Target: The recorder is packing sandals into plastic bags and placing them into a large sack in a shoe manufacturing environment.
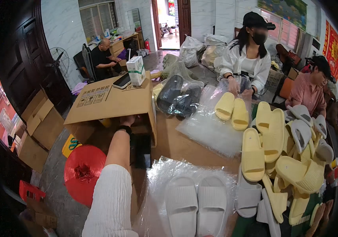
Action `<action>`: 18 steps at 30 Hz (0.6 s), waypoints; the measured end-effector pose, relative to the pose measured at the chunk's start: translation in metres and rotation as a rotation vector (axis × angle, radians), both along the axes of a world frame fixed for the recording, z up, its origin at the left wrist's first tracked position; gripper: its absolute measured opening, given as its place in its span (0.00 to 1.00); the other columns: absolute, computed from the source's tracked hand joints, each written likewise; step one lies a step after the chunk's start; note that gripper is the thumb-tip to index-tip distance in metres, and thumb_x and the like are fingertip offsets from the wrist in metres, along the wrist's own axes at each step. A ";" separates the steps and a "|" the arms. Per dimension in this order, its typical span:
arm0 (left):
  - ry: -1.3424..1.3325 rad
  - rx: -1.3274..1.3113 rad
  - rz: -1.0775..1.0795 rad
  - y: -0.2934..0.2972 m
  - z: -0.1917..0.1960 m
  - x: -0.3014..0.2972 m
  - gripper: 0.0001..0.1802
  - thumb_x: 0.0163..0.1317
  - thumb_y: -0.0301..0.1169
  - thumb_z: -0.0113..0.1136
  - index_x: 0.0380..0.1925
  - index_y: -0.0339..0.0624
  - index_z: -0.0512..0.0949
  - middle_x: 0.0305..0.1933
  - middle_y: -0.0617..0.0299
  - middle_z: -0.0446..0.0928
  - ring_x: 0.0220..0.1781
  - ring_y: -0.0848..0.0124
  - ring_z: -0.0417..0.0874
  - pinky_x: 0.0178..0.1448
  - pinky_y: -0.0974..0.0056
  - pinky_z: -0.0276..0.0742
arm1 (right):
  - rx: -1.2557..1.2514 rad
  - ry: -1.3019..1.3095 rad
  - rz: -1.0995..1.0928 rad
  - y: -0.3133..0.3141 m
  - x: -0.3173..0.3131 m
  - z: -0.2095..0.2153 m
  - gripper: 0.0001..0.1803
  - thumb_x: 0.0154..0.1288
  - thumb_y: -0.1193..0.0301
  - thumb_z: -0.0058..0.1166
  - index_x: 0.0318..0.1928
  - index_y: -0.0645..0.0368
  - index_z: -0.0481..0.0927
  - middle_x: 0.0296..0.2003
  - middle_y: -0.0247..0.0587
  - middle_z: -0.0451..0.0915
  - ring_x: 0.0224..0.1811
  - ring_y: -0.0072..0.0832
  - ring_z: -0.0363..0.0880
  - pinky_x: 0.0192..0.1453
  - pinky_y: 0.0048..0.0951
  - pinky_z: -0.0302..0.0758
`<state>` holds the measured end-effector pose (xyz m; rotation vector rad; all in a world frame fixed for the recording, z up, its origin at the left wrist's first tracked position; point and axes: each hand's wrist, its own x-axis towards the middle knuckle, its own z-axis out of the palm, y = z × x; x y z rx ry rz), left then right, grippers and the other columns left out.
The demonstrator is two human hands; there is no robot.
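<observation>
My left hand (128, 120) reaches into the open side of a cardboard box (98, 102), with a dark band at the wrist. Its fingers are in shadow, so their hold does not show. Below the wrist, a black flat-sided object (140, 151) stands at the box opening. In front of me a pair of light grey slippers (181, 203) lies side by side on clear plastic bags (157, 177). My right hand is out of view.
On the box stand a drink carton (136, 71) and a phone (122, 81). A roll of red plastic twine (83, 173) is left of my forearm. Yellow slippers (252, 154) and grey ones pile up at right. Across the table, a co-worker (248, 59) handles a yellow pair.
</observation>
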<state>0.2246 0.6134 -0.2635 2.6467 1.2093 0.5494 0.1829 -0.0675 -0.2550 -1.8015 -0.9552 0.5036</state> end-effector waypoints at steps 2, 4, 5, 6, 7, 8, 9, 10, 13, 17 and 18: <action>0.013 0.023 0.034 0.016 -0.006 -0.003 0.23 0.65 0.37 0.56 0.59 0.44 0.75 0.62 0.51 0.76 0.64 0.54 0.76 0.67 0.54 0.72 | 0.005 -0.050 -0.002 0.004 -0.001 -0.009 0.06 0.57 0.76 0.64 0.36 0.60 0.84 0.33 0.47 0.83 0.35 0.46 0.81 0.40 0.39 0.77; 0.026 0.057 0.079 0.030 -0.018 -0.002 0.22 0.65 0.37 0.56 0.59 0.45 0.76 0.62 0.52 0.77 0.64 0.54 0.77 0.66 0.55 0.72 | 0.087 -0.094 0.038 0.007 0.002 -0.012 0.07 0.55 0.78 0.64 0.36 0.58 0.84 0.32 0.45 0.84 0.34 0.45 0.81 0.39 0.40 0.77; 0.031 0.073 0.099 0.035 -0.025 -0.004 0.21 0.65 0.37 0.56 0.58 0.45 0.76 0.62 0.52 0.77 0.64 0.55 0.77 0.66 0.55 0.73 | 0.105 -0.132 0.049 0.009 0.003 -0.009 0.10 0.53 0.80 0.65 0.37 0.57 0.84 0.30 0.43 0.83 0.33 0.43 0.81 0.37 0.40 0.76; 0.037 0.089 0.118 0.041 -0.031 -0.002 0.21 0.65 0.37 0.56 0.58 0.46 0.77 0.61 0.53 0.77 0.63 0.55 0.77 0.65 0.55 0.73 | 0.100 -0.130 0.047 0.008 0.002 -0.018 0.10 0.53 0.80 0.65 0.37 0.57 0.84 0.30 0.43 0.83 0.33 0.43 0.81 0.37 0.40 0.76; 0.041 0.103 0.136 0.045 -0.037 0.001 0.21 0.65 0.37 0.56 0.57 0.46 0.77 0.61 0.53 0.78 0.63 0.55 0.77 0.65 0.55 0.73 | 0.128 -0.069 0.039 0.007 -0.001 -0.024 0.11 0.53 0.80 0.65 0.38 0.57 0.83 0.30 0.43 0.83 0.32 0.43 0.81 0.37 0.40 0.76; 0.045 0.118 0.155 0.048 -0.043 0.005 0.20 0.65 0.37 0.55 0.57 0.47 0.77 0.61 0.53 0.78 0.63 0.56 0.78 0.65 0.55 0.74 | 0.157 -0.009 0.030 0.005 -0.003 -0.029 0.12 0.53 0.80 0.65 0.39 0.56 0.83 0.30 0.42 0.83 0.32 0.42 0.81 0.37 0.40 0.75; 0.049 0.134 0.173 0.049 -0.049 0.004 0.20 0.65 0.37 0.55 0.56 0.47 0.78 0.61 0.54 0.78 0.63 0.56 0.78 0.64 0.56 0.74 | 0.152 -0.009 0.027 0.002 -0.003 -0.033 0.12 0.53 0.80 0.65 0.39 0.56 0.83 0.30 0.42 0.83 0.32 0.42 0.81 0.37 0.40 0.75; 0.055 0.151 0.193 0.052 -0.053 -0.001 0.19 0.65 0.37 0.55 0.56 0.48 0.78 0.60 0.54 0.78 0.62 0.56 0.78 0.64 0.56 0.74 | 0.146 -0.046 0.034 0.005 -0.001 -0.026 0.12 0.53 0.80 0.65 0.40 0.56 0.83 0.30 0.42 0.83 0.32 0.42 0.81 0.37 0.40 0.75; 0.069 0.206 0.252 0.057 -0.059 0.003 0.18 0.65 0.37 0.55 0.54 0.49 0.79 0.60 0.55 0.79 0.62 0.57 0.79 0.63 0.56 0.75 | 0.132 -0.098 0.023 0.008 -0.001 -0.021 0.12 0.54 0.79 0.65 0.40 0.56 0.83 0.30 0.42 0.83 0.32 0.43 0.81 0.37 0.40 0.75; 0.072 0.279 0.318 0.050 -0.067 0.013 0.16 0.66 0.37 0.55 0.52 0.51 0.81 0.58 0.56 0.80 0.61 0.59 0.80 0.61 0.57 0.77 | 0.081 -0.171 0.016 0.001 -0.003 -0.023 0.10 0.54 0.78 0.65 0.38 0.57 0.83 0.31 0.44 0.83 0.33 0.45 0.81 0.39 0.43 0.76; 0.070 0.297 0.333 0.044 -0.073 0.004 0.16 0.66 0.37 0.55 0.52 0.51 0.81 0.58 0.57 0.80 0.61 0.59 0.80 0.61 0.57 0.77 | 0.078 -0.176 0.010 0.002 -0.003 -0.024 0.10 0.54 0.78 0.65 0.38 0.57 0.83 0.31 0.44 0.83 0.33 0.45 0.81 0.39 0.43 0.76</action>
